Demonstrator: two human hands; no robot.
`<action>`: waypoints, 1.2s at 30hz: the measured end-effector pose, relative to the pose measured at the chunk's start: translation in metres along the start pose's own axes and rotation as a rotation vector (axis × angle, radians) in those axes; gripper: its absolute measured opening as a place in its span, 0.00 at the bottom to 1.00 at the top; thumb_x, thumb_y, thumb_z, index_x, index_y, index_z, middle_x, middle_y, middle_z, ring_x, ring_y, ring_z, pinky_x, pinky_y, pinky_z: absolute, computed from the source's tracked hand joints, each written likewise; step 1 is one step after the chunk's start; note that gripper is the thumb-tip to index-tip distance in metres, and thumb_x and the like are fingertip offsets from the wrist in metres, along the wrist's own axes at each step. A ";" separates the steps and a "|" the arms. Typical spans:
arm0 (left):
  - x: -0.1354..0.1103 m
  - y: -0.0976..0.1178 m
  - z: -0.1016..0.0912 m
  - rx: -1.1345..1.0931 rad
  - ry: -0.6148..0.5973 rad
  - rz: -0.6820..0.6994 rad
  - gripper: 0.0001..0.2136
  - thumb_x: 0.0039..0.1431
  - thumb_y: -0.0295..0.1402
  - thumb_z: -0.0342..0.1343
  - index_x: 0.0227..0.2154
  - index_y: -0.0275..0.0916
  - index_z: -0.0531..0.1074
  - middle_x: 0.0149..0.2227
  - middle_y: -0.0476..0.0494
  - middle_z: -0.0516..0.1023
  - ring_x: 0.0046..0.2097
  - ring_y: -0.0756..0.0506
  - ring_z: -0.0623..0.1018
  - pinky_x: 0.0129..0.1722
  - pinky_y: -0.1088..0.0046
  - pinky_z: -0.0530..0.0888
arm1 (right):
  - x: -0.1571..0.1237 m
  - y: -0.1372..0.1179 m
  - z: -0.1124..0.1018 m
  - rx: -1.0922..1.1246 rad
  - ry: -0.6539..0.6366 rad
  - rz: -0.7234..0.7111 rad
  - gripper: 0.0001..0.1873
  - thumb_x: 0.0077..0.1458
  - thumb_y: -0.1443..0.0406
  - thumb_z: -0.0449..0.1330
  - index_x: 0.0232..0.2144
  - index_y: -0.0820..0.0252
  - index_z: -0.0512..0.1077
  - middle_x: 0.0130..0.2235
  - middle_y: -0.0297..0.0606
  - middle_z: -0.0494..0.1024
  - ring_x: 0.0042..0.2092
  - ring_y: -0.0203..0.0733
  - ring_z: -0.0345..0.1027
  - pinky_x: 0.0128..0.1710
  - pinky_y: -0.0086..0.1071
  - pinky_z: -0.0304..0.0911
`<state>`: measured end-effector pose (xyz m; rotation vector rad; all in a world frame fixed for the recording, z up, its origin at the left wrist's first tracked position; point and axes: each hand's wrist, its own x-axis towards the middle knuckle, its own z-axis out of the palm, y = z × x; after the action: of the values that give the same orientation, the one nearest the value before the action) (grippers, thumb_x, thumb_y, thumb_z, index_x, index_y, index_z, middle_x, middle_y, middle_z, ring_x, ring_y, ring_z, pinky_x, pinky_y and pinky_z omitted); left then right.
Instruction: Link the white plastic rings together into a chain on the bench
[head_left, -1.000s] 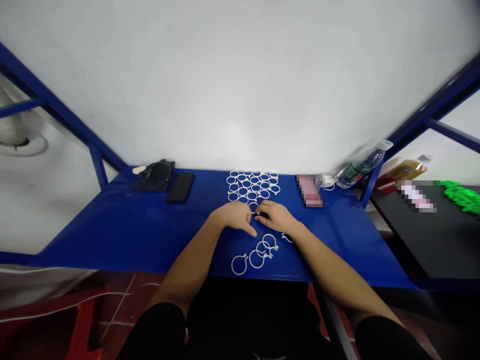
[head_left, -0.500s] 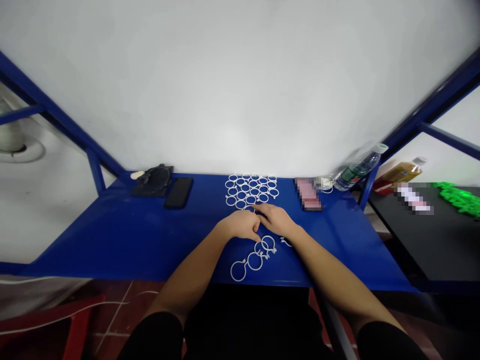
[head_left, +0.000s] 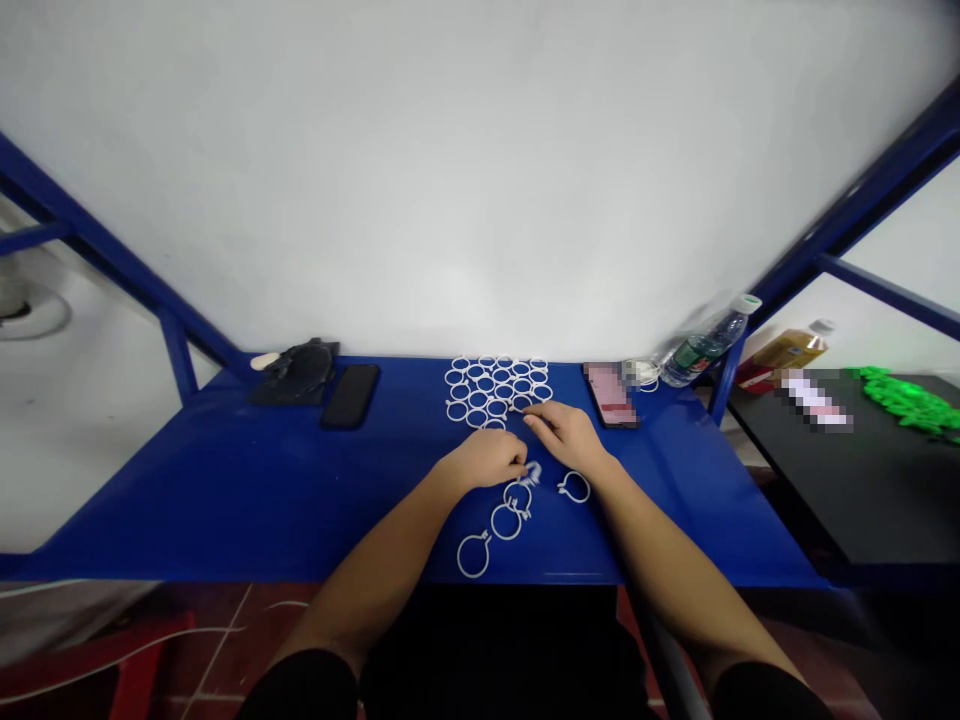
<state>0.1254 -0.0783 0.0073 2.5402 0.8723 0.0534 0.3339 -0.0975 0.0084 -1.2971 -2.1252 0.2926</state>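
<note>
Several white plastic rings with small clasp-like tabs lie in packed rows [head_left: 478, 398] on the blue tabletop [head_left: 247, 500]. My left hand [head_left: 487, 458] is closed in a pinch on a white ring [head_left: 532, 473], which is blurred and tilted at the fingertips. My right hand [head_left: 566, 437] has its fingers apart, the fingertips resting at the near right edge of the rows. Nearer me lie loose rings: one at the front [head_left: 472, 556], one behind it [head_left: 505, 522], another [head_left: 517, 497] overlapping that one, and a single ring [head_left: 577, 487] beside my right wrist.
A black phone [head_left: 350, 396] and a dark crumpled item [head_left: 300, 372] lie at the left. To the right are a pink-screened phone [head_left: 611, 395], a white cable [head_left: 646, 375] and a water bottle [head_left: 705, 345]. Green pieces [head_left: 907, 400] lie on a black table [head_left: 832, 490].
My left hand has moved slightly toward me and taken hold of the farthest loose ring. My right hand has shifted a little right, away from my left hand, uncovering the ring by its wrist.
</note>
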 end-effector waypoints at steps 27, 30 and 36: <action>-0.004 -0.010 -0.030 -0.120 0.735 -0.411 0.05 0.63 0.31 0.56 0.33 0.41 0.76 0.38 0.46 0.80 0.41 0.47 0.78 0.45 0.71 0.72 | -0.002 -0.001 0.003 0.026 0.140 -0.037 0.15 0.71 0.59 0.55 0.51 0.54 0.77 0.45 0.42 0.84 0.43 0.44 0.79 0.46 0.37 0.72; -0.004 -0.012 -0.031 -0.131 0.763 -0.439 0.04 0.62 0.30 0.57 0.31 0.40 0.75 0.37 0.47 0.80 0.40 0.47 0.78 0.44 0.72 0.71 | -0.004 -0.004 0.010 0.035 0.145 -0.052 0.17 0.69 0.55 0.59 0.54 0.54 0.76 0.46 0.43 0.84 0.38 0.43 0.78 0.43 0.36 0.74; 0.003 -0.006 -0.017 -0.149 0.709 -0.414 0.03 0.61 0.31 0.58 0.32 0.41 0.75 0.38 0.47 0.80 0.40 0.47 0.77 0.41 0.72 0.70 | -0.005 -0.008 0.015 0.048 0.130 -0.140 0.13 0.71 0.58 0.56 0.49 0.53 0.78 0.45 0.43 0.84 0.46 0.45 0.79 0.48 0.39 0.74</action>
<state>0.1212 -0.0656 0.0191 2.1488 1.5666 0.8886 0.3208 -0.1038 -0.0017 -1.1030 -2.0739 0.1939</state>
